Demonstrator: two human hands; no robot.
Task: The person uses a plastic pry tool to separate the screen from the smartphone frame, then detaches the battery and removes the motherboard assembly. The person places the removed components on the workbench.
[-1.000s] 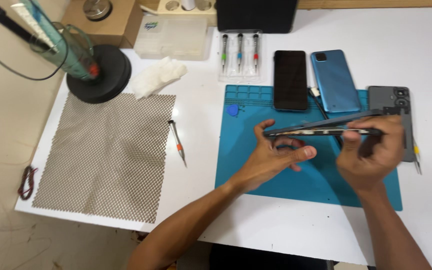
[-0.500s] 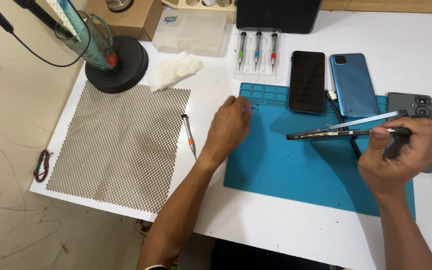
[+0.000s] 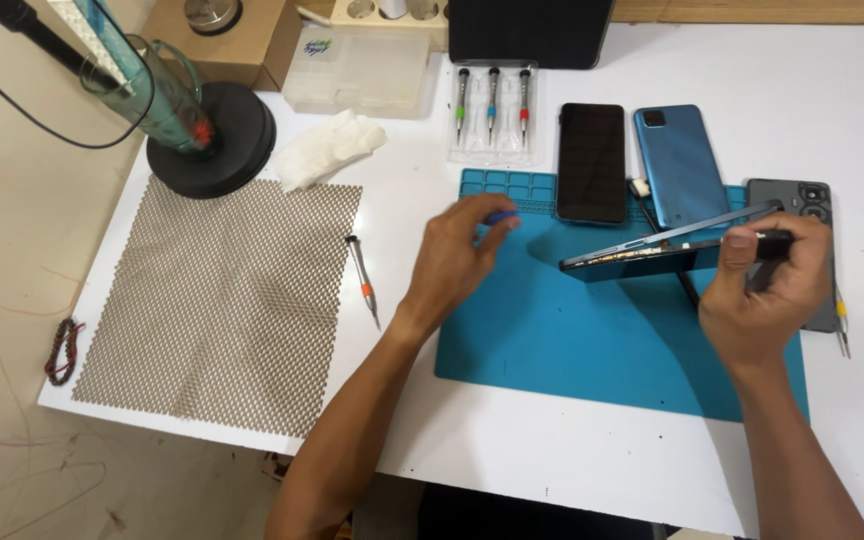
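Left hand [image 3: 457, 262] has swung back from the mat's [image 3: 592, 350] top-left corner toward centre, now pinching a small blue pick [image 3: 500, 216] at its fingertips. Right hand [image 3: 767, 290] pinches one end of the phone [image 3: 652, 250], held edge-on above the mat: dark and thin, seam parted, blue back lifting. Bare mat lies beneath and toward the near edge; two phones [image 3: 592, 160] sit just beyond, screwdriver [image 3: 362, 280] left.

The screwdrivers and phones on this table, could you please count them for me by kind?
Screwdrivers: 4, three in the clear case and one loose beside the mesh mat.
Phones: 4, black, blue, grey, and one held in the right hand.
Total: 8
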